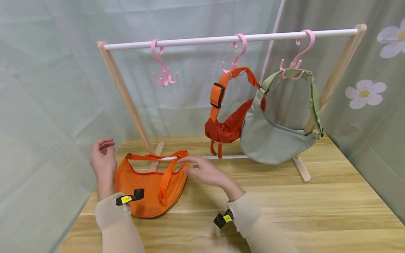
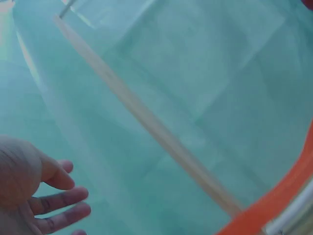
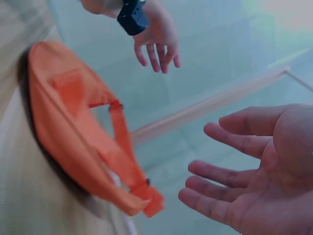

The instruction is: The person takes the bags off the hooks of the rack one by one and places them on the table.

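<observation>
An orange shoulder bag (image 1: 148, 191) lies on the wooden table at the left, its strap (image 1: 167, 175) looped over its upper side. Beside the bag's left end my left hand (image 1: 103, 160) is raised with loosely bent fingers and holds nothing. My right hand (image 1: 205, 170) hovers by the bag's upper right end, fingers extended; in the right wrist view the palm (image 3: 264, 181) is bare and apart from the bag (image 3: 73, 127). The left wrist view shows the left hand (image 2: 34, 191) free of any object, with the orange strap (image 2: 274, 200) at lower right.
A rack with a white rail (image 1: 196, 41) stands behind the bag. Its left pink hook (image 1: 162, 68) bears nothing. A red-orange bag (image 1: 229, 126) hangs from the middle hook (image 1: 238, 52), and a grey-green bag (image 1: 275, 140) from the right hook (image 1: 305, 49). Wooden legs (image 1: 126, 98) brace the rack.
</observation>
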Motion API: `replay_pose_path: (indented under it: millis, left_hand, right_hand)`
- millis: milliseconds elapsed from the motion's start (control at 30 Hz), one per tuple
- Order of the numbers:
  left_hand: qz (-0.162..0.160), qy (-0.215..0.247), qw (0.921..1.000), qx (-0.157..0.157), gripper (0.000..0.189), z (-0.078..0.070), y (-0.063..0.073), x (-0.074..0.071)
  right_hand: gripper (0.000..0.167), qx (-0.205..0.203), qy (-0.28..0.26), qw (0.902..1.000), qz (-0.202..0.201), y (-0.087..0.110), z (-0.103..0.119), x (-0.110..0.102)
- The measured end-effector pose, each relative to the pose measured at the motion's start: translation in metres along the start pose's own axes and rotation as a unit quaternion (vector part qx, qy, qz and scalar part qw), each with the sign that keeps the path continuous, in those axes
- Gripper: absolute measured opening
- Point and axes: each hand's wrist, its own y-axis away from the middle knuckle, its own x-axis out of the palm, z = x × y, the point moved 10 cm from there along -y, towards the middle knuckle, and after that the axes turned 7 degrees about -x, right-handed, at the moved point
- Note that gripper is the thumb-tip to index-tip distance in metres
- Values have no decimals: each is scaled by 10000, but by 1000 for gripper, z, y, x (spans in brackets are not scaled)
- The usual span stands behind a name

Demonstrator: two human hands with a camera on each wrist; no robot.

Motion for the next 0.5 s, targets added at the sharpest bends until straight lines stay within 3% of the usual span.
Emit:
replay_pose_path:
  millis: [167, 300, 500]
  left_hand:
    - [-66, 894, 9955, 312, 21, -26, 12, -4]
    - [349, 1820, 9809, 585, 19, -51, 26, 1]
    - [1081, 2250, 9615, 1152, 20, -87, 54, 13]
  right_hand:
    - [33, -308, 264, 9991, -79, 6, 24, -13]
    - [30, -621, 544, 9962, -282, 14, 44, -28]
    - [29, -994, 676, 9917, -449, 27, 70, -45]
